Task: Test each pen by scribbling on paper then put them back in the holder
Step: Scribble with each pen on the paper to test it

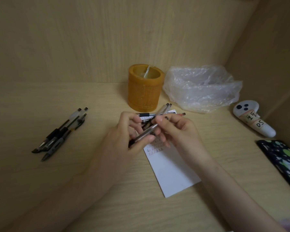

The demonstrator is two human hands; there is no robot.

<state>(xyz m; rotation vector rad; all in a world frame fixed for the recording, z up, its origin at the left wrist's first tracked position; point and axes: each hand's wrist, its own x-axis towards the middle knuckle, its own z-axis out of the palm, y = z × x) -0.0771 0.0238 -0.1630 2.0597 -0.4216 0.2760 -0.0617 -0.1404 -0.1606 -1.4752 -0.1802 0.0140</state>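
Both hands meet over the middle of the desk on one pen (145, 133). My left hand (131, 136) grips its lower barrel, and my right hand (172, 129) pinches its upper end. Under them lies a white sheet of paper (172, 171) with small scribbles near its top. An orange pen holder (145, 87) stands behind, with one pale pen inside. Several pens (164, 111) lie just beyond my hands at the paper's far end. Three black pens (60, 131) lie together at the left.
A crumpled clear plastic bag (203, 87) sits right of the holder. A white controller with handwritten labels (253, 119) lies at the far right, and a dark phone with green spots (285, 161) lies at the right edge. Wooden walls close the back and right.
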